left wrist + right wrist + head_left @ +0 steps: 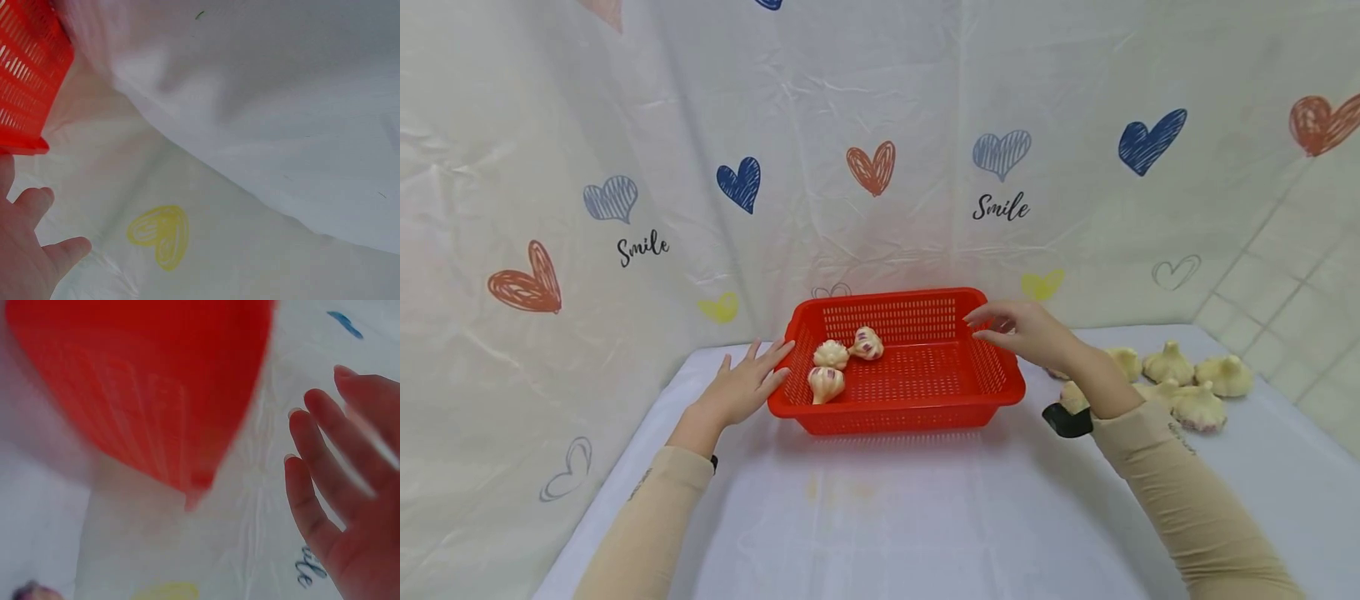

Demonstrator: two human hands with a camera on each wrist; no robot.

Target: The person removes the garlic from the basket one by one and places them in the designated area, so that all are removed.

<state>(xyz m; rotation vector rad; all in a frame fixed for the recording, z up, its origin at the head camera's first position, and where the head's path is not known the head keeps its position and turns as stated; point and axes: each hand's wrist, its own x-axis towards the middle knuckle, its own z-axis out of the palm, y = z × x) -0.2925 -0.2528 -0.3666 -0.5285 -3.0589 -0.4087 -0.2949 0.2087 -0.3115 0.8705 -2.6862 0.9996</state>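
A red plastic basket (895, 410) with slotted walls stands on the table. Inside, at its left end, lie three garlic bulbs (827, 384) with purple streaks. My left hand (741, 390) is spread, its fingertips right at the basket's left rim. In the left wrist view its fingers (69, 250) stand apart beneath the basket's edge. Over the basket's right end hovers my right hand (1026, 329), fingers loosely bent and nothing between them. The right wrist view shows that hand's fingers (306, 494) separated, beside the blurred basket wall (156, 394).
Several pale garlic bulbs (1198, 407) sit in a group on the right side of the table, partly behind my right forearm. A white cloth (880, 533) covers the table. Behind it hangs a white curtain (925, 100) printed with hearts and the word "Smile".
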